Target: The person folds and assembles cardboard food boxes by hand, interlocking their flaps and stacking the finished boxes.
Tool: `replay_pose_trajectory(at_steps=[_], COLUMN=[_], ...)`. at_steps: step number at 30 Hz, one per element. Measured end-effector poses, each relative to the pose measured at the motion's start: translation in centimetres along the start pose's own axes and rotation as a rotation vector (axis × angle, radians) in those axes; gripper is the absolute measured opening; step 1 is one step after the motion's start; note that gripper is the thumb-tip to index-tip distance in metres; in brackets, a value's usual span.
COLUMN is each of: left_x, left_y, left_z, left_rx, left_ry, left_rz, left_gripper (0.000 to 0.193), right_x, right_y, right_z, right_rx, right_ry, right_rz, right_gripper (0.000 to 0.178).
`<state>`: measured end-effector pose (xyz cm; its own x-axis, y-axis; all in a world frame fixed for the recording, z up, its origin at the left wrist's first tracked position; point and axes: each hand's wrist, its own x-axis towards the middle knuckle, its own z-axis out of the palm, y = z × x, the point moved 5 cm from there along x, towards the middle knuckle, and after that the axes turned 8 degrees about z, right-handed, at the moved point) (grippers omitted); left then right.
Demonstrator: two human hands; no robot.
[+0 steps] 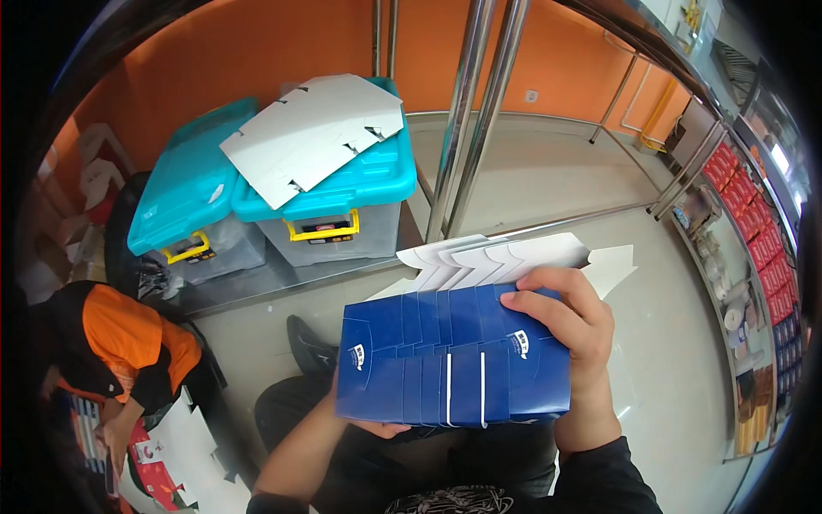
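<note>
A row of blue cardboard boxes (462,377), nested or pressed together with white inner flaps (497,261) standing up at the far side, is held over my lap. My right hand (574,334) grips the right end, its fingers bent over the top edge beside the flaps. My left hand (377,427) supports the boxes from below at the left, most of its fingers hidden under them. Thin white edges show between some of the blue panels.
Two clear bins with turquoise lids (193,184) stand on a metal shelf; a white cut cardboard sheet (321,128) lies on one. At lower left a person in an orange and black top (124,334) handles cardboard. Shelves with red boxes (753,214) line the right; metal legs (479,120) rise ahead.
</note>
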<state>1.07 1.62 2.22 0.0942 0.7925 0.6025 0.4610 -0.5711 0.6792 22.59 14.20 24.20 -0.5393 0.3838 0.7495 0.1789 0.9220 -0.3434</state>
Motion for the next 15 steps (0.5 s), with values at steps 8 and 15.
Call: replay_pose_trajectory(at_steps=[8,15], left_x=[-0.2,0.1], left_y=[-1.1,-1.5], left_z=[1.0,1.5], left_rx=[-0.109,-0.170], left_ry=[0.035,0.046], left_rz=[-0.029,-0.045], left_gripper=[0.105,0.105], right_x=[-0.8,-0.6], right_y=[0.7,0.9], right_z=[0.3,0.7], right_rx=[0.044,0.038], right_ry=[0.049,-0.001], right_rz=[0.031,0.028], right_gripper=[0.042,0.046])
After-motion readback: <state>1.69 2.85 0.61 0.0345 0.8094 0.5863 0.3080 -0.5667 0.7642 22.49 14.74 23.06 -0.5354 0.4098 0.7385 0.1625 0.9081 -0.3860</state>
